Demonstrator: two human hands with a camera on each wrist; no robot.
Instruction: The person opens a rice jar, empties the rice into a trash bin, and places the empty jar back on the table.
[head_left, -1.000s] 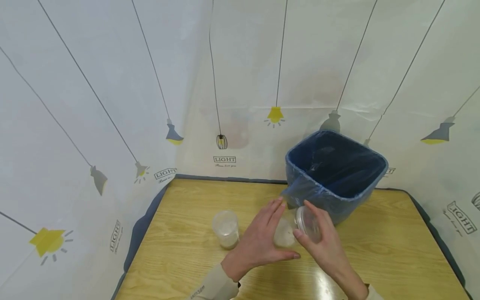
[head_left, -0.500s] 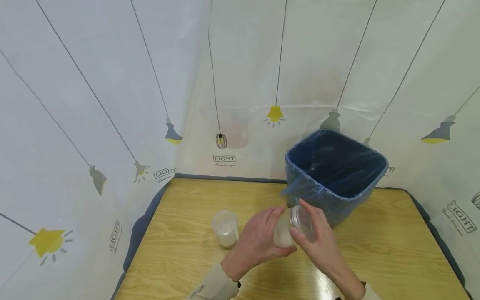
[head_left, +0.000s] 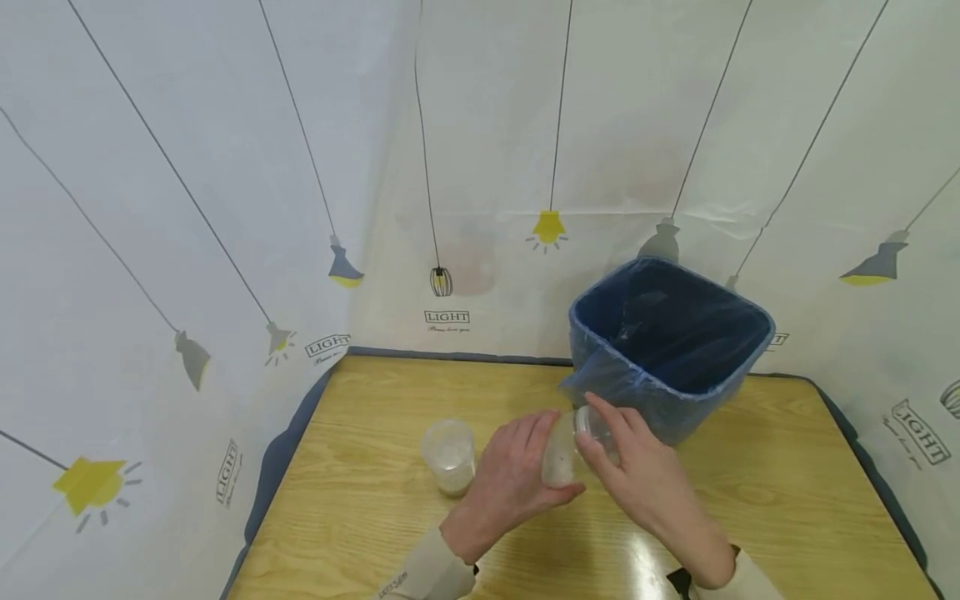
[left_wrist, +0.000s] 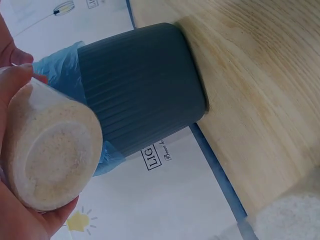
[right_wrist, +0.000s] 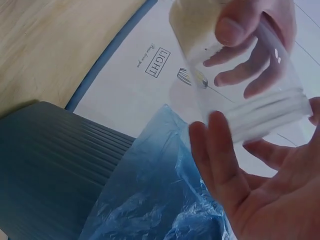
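"Jar (head_left: 561,457), held in both hands, so where is it exactly?"

"Tilted on its side, above the desk (head_left: 390,400), between the left hand (head_left: 513,471) and the right hand (head_left: 654,471). The left is curled round its body; the right pinches the ribbed end (right_wrist: 270,115) between thumb and fingers (lid or neck, I cannot tell which)."

"What do the wrist views add?"

"The left one looks at the round base (left_wrist: 62,155), with pale grains packed behind it; from the head, the left hand covers that part. The right one gives the other end: a clear stretch of wall, the left hand's fingers showing through it, and the grains (right_wrist: 195,22) gathered toward the base."

"Anything beside the hands?"

"A second container (head_left: 449,454), upright on the desk just beside the left hand, with whitish contents. The head view shows nearly all of it, while the left wrist view catches only a blurred piece at its lower right corner."

"And farther off?"

"A bin (left_wrist: 142,90) on the desk, past the hands. From the head it is mostly blue liner (head_left: 652,408) and dark opening; both wrist views show its ribbed grey-blue side (the liner folds over the rim). Behind it rises a pale backdrop (head_left: 487,125) printed with lamps (head_left: 550,227) and the word LIGHT."
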